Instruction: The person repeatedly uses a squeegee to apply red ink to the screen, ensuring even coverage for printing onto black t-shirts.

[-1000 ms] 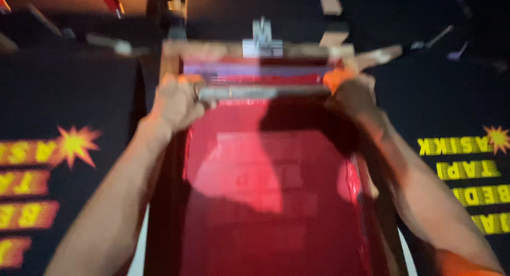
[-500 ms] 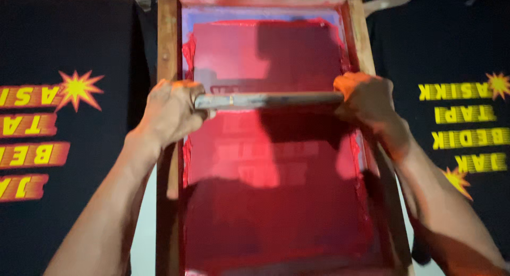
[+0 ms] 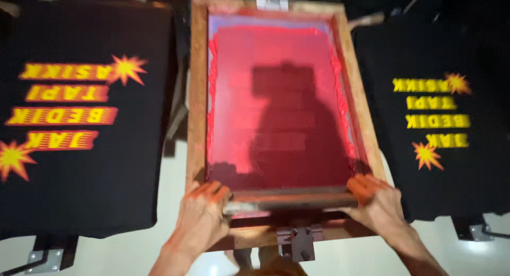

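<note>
A dim print bench carries a wooden screen frame between black printed shirts. The left hand and right hand grip the squeegee, seemingly at the frame's near edge; even pressure suits.

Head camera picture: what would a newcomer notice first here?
First, the wooden-framed printing screen coated in bright red ink fills the centre. At its near edge the left hand and right hand, fingers stained orange-red, grip the two ends of a long dark squeegee bar. A black printed shirt with yellow and red lettering lies to the left and another black shirt with yellow lettering to the right.
</note>
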